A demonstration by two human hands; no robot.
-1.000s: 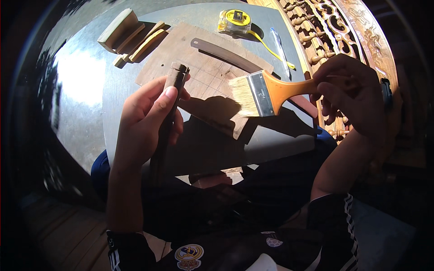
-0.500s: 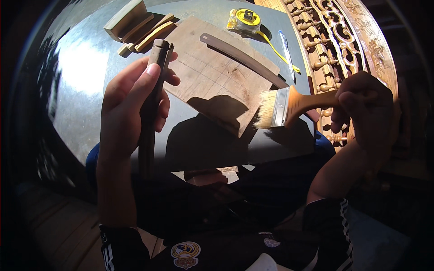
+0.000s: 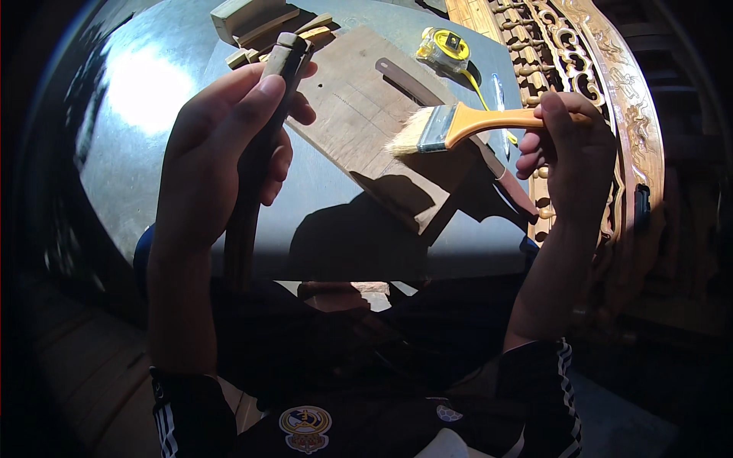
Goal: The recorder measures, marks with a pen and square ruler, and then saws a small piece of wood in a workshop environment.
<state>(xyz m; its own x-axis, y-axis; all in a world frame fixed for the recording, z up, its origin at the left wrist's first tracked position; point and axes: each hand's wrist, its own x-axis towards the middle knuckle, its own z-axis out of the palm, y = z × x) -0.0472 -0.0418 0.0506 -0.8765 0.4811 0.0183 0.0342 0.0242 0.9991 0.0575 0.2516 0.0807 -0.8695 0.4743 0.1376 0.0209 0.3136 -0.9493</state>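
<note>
My left hand (image 3: 200, 156) is closed round a slim wooden rod (image 3: 285, 62), held upright at a slant. Its grooved, rounded top pokes out above my thumb, and its lower part is lost in shadow. In my right hand (image 3: 576, 149) is a paintbrush (image 3: 489, 120), gripped near the end of its orange handle. The brush's pale bristles point left toward the rod, with a gap between them. Beneath the brush lies a wooden board (image 3: 343, 111) marked with thin lines. A long narrow blade (image 3: 405, 80) with a reddish-brown handle (image 3: 515, 192) lies across the board's right side, partly covered by the brush.
On the grey table (image 3: 145, 145), wood pieces (image 3: 252, 23) are piled at the far left. A yellow tape measure (image 3: 445, 47) with its tape pulled out and a pen (image 3: 498, 95) lie at the far right. Carved wooden latticework (image 3: 584, 57) borders the right side.
My right hand has moved left and slightly away from me, bringing the brush nearer the rod. My left hand still grips the rod. The view has shifted, uncovering the blade's handle.
</note>
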